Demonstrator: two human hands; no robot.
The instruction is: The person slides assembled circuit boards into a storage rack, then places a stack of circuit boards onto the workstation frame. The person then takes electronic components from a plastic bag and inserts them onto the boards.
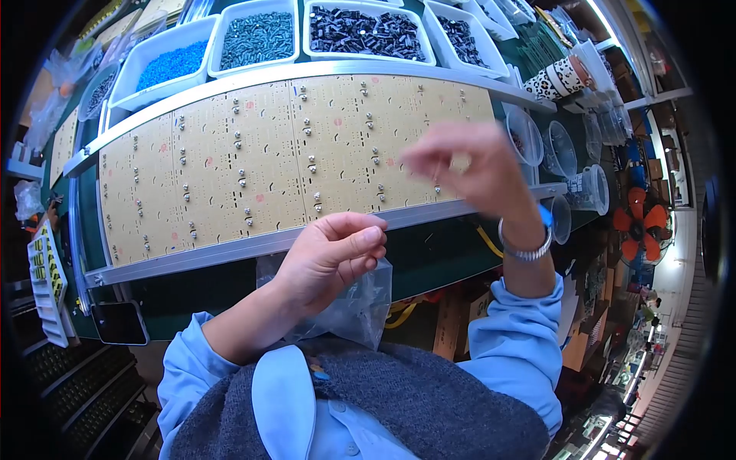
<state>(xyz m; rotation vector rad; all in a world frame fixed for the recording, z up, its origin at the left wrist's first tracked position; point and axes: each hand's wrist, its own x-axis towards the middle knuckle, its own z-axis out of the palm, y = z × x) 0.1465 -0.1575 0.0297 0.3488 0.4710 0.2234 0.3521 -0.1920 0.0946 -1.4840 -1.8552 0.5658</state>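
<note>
My left hand (333,257) is in front of the lower metal rail, with thumb and fingers curled together. Anything pinched between those fingertips is too small or hidden to make out. Over the right part of a tan circuit board panel (276,172), my right hand (468,165) is raised and smeared by motion, so its grip is unclear. Rows of small silvery parts stand up from the panel, which lies framed between an upper aluminium rail (268,75) and a lower aluminium rail (261,250). A clear plastic bag (356,307) hangs below my left hand.
Along the back stand white bins of blue parts (170,65), dark green parts (257,42) and black parts (368,34). Clear tubs (586,188) sit at the right. A phone (120,323) lies at the lower left. An orange fan (642,222) stands farther right.
</note>
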